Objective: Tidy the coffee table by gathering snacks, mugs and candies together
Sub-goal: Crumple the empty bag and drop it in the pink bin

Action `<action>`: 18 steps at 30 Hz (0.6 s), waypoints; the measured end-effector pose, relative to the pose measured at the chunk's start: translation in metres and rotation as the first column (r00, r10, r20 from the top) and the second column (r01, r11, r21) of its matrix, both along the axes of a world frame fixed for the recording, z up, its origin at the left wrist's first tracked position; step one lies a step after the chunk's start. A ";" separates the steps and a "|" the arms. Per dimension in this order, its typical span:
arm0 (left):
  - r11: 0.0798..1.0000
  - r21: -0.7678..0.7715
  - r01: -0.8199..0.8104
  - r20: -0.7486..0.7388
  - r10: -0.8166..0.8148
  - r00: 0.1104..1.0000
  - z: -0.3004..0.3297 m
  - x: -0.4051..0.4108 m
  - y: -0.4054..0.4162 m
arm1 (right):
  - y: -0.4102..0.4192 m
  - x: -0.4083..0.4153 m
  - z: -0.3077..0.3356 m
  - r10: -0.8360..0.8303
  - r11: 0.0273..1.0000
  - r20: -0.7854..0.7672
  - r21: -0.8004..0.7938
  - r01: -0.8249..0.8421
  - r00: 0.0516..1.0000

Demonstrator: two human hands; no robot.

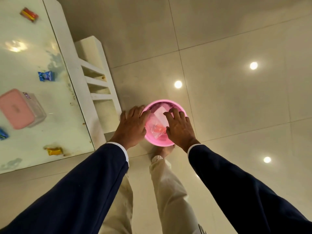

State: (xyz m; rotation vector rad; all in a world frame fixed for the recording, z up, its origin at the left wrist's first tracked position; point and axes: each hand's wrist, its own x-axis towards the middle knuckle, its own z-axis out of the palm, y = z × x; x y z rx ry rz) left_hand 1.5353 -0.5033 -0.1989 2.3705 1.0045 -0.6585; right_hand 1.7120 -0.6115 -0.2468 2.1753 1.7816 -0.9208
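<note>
A pink round bin [162, 103] stands on the floor beside the coffee table, with clear and white wrappers inside. My left hand [132, 125] grips its left rim. My right hand [179, 128] lies over its right rim, fingers spread across the wrappers. On the glass coffee table [25, 65] at the left lie a red-yellow snack pack [29, 14], a blue candy [46, 76], a yellow candy [53, 151] and a blue wrapper [3, 134] at the left edge. A clear box with a pink lid [18, 108] sits there too.
The table's white frame has shelf slots [99, 81] on its side, close to the bin. Glossy beige floor tiles [219, 39] reflect ceiling lights. My legs in light trousers [165, 191] stand just below the bin.
</note>
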 end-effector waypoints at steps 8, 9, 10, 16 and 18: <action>0.996 0.088 -0.030 0.009 0.030 1.000 0.143 -0.031 0.012 | 0.023 0.006 0.159 0.030 0.999 -0.089 0.047 -0.025 0.996; 0.993 0.106 -0.052 0.016 0.051 0.999 0.164 -0.038 0.014 | 0.028 0.005 0.182 0.045 0.997 -0.084 0.062 -0.040 0.995; 0.988 0.141 -0.063 0.026 0.060 0.998 0.188 -0.047 0.017 | 0.033 0.002 0.209 0.064 0.995 -0.073 0.085 -0.058 0.995; 0.937 0.324 -0.133 0.065 0.118 0.991 0.303 -0.111 0.018 | 0.060 -0.054 0.341 0.181 0.948 -0.004 0.268 -0.173 0.984; 0.907 0.383 -0.176 0.076 0.160 0.984 0.333 -0.146 0.013 | 0.068 -0.089 0.377 0.243 0.915 0.035 0.323 -0.241 0.969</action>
